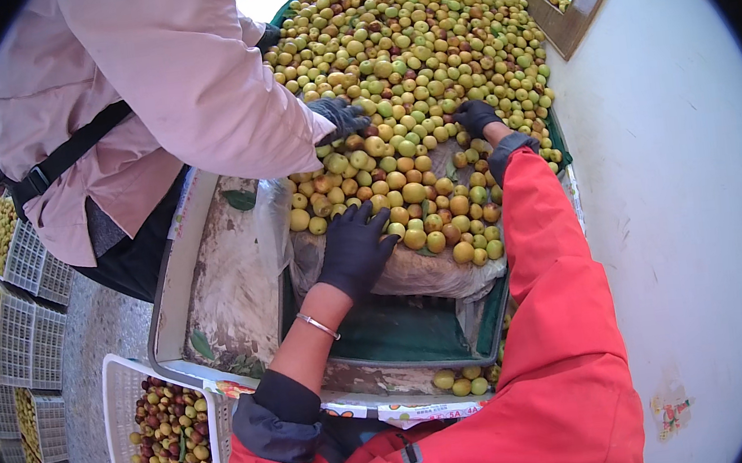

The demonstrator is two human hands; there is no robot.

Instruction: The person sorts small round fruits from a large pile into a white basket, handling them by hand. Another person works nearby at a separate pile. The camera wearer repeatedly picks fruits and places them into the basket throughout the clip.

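A deep heap of fresh jujubes [410,85], mostly yellow-green with some reddish brown, slopes down toward me. My left hand [356,250], in a dark glove, rests with its fingers apart at the heap's near edge, touching the closest fruit. Farther up on the right, my right hand [478,117], also gloved, reaches palm down into the jujubes. Its fingertips are partly hidden, so whether it grips a fruit is unclear. Below the near fruit, clear plastic film [444,278] covers a raised edge. In front of that sits a dark green basin [395,334].
On the left a co-worker in a pink jacket [192,74] has a gloved hand [340,118] on the heap. A white plastic crate [118,421] of redder jujubes stands lower left. Several stacked crates [26,335] line the far left. A white wall [669,166] bounds the right.
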